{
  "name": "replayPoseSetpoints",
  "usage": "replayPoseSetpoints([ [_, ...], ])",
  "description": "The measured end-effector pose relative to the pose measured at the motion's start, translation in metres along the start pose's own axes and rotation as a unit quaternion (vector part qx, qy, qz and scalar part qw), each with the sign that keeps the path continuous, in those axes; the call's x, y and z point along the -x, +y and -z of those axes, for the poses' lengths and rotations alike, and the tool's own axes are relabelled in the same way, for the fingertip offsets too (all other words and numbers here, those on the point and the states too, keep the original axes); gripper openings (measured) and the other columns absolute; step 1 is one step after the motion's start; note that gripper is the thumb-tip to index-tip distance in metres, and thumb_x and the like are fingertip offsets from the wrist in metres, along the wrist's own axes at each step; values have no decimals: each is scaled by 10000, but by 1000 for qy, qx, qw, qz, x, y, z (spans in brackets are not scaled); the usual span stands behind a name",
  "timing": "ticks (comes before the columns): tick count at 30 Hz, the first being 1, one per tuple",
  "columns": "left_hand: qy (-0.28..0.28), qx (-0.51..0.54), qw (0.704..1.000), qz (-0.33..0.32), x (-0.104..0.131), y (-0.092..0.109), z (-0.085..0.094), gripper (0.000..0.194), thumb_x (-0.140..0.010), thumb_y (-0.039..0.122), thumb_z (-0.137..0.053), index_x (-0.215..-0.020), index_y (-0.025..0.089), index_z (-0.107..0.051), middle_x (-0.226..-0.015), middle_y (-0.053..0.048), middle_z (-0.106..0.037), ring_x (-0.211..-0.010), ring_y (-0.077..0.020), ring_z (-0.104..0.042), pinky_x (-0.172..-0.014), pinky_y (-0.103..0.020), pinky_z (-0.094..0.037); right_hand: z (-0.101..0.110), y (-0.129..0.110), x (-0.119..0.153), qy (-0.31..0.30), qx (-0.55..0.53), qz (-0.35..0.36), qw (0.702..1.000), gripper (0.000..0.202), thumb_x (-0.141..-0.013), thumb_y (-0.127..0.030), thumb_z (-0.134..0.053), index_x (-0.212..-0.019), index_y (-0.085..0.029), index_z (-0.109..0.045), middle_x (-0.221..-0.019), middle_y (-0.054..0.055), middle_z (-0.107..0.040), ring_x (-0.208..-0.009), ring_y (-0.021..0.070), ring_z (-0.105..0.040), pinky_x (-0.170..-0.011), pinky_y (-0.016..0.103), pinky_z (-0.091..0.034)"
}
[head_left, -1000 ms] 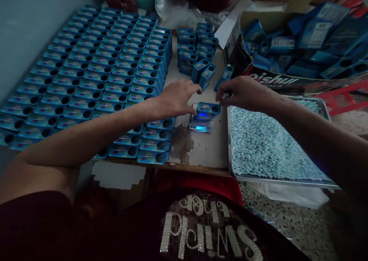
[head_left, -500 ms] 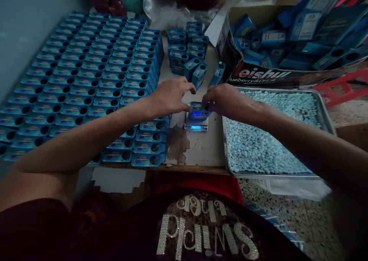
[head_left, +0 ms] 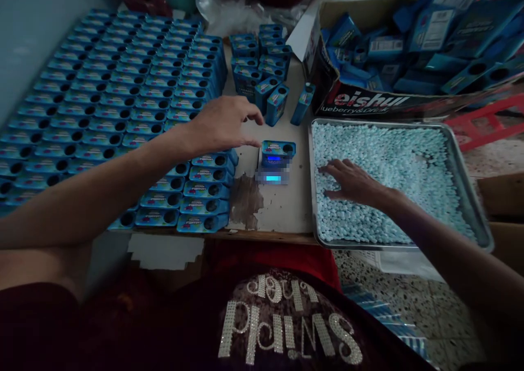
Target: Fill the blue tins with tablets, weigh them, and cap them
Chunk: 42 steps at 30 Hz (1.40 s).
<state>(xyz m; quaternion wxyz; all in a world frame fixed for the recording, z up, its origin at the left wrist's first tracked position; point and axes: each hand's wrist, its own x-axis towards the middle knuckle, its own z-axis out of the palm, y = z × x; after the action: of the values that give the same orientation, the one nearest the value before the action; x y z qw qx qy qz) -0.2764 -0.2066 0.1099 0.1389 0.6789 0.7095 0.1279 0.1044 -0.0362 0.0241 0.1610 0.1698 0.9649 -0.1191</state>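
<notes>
A blue carton (head_left: 278,148) with a round hole in its top stands on a small scale (head_left: 273,178) whose display glows blue. Just left of the carton is my left hand (head_left: 227,121), thumb and fingers apart, holding nothing. My right hand (head_left: 352,183) is over the left part of a metal tray (head_left: 485,232), its fingers spread and the tips touching the small pale-blue pieces (head_left: 380,218). Whether any piece lies under those fingertips cannot be seen.
Rows of blue cartons (head_left: 135,82) cover the table's left side. Loose cartons (head_left: 277,105) stand behind the scale. An open cardboard box (head_left: 356,106) of blue cartons is behind the tray, beside a red plastic frame (head_left: 487,125). Clear plastic (head_left: 225,11) lies at the back.
My right hand has moved right, from the carton on the scale to the pieces in the tray, and its fingers have spread. My left hand has shifted slightly left. The view has shifted a little.
</notes>
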Motion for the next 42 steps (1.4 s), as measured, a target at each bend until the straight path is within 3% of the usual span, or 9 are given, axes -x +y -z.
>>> replayPoseSetpoints([
  [2,-5,-12,1000,-10,-3,7,-1,524,-941,645,-836,-1262,234,-794,-1300,-72,-742,-1239,-351,-700,-1121,-466,-526,-9,0,9,-10,-9,-2,1000,359,-976,-422,-744,-1285,-239,-749,-1280,175,-751,-1113,345,-675,-915,420,-518],
  [5,-11,-39,999,-1,-2,14,0,545,-918,645,-869,-1275,239,-797,-1292,-68,-748,-1212,-326,-694,-1111,-446,-531,-6,12,20,-22,-66,-37,997,144,-984,-324,-669,-1068,-246,-757,-1075,115,-785,-920,266,-698,-797,359,-474],
  [10,-24,-56,998,1,3,9,6,583,-929,694,-831,-1289,236,-800,-1251,-55,-749,-1248,-327,-678,-1123,-427,-513,14,28,23,19,-261,-163,951,237,-905,-465,-714,-968,-247,-783,-828,61,-794,-712,246,-696,-692,358,-496],
  [15,-58,-62,996,-15,1,5,6,555,-941,611,-811,-1333,219,-805,-1323,-100,-760,-1291,-350,-687,-1097,-396,-487,34,13,5,14,-289,-169,942,227,-761,-458,-741,-823,-242,-776,-629,16,-700,-589,211,-659,-655,341,-496],
  [18,-66,-64,995,-32,-1,5,2,540,-942,573,-807,-1353,223,-802,-1325,-102,-769,-1278,-330,-692,-1085,-380,-483,55,-1,-10,43,-333,-171,926,197,-763,-424,-745,-829,-239,-753,-641,15,-693,-599,204,-652,-631,331,-495],
  [22,-67,-42,996,-45,1,0,-1,559,-968,605,-759,-1377,226,-793,-1305,-96,-772,-1231,-315,-695,-1069,-372,-488,98,-37,-34,84,-276,-95,953,46,-794,-294,-732,-780,-250,-738,-615,-14,-613,-589,169,-558,-609,318,-428],
  [27,-70,-22,997,-35,8,-13,4,537,-980,598,-747,-1361,223,-800,-1275,-100,-767,-1151,-283,-694,-1010,-343,-505,133,-83,-71,120,-207,18,971,106,-793,-167,-701,-823,-232,-779,-730,-5,-687,-730,181,-641,-684,313,-436],
  [35,-72,21,997,-23,15,-34,2,551,-984,630,-739,-1378,248,-793,-1349,-95,-731,-1203,-334,-703,-1103,-436,-496,119,-88,-100,147,-167,88,971,168,-803,-140,-753,-920,-224,-840,-908,21,-764,-795,172,-670,-769,308,-481],
  [42,-63,18,997,-27,12,-33,2,595,-978,652,-722,-1388,225,-781,-1389,-98,-722,-1284,-334,-664,-1109,-383,-485,113,-87,-98,153,-226,66,960,81,-830,-223,-846,-905,-235,-873,-877,27,-800,-774,184,-695,-745,322,-525],
])
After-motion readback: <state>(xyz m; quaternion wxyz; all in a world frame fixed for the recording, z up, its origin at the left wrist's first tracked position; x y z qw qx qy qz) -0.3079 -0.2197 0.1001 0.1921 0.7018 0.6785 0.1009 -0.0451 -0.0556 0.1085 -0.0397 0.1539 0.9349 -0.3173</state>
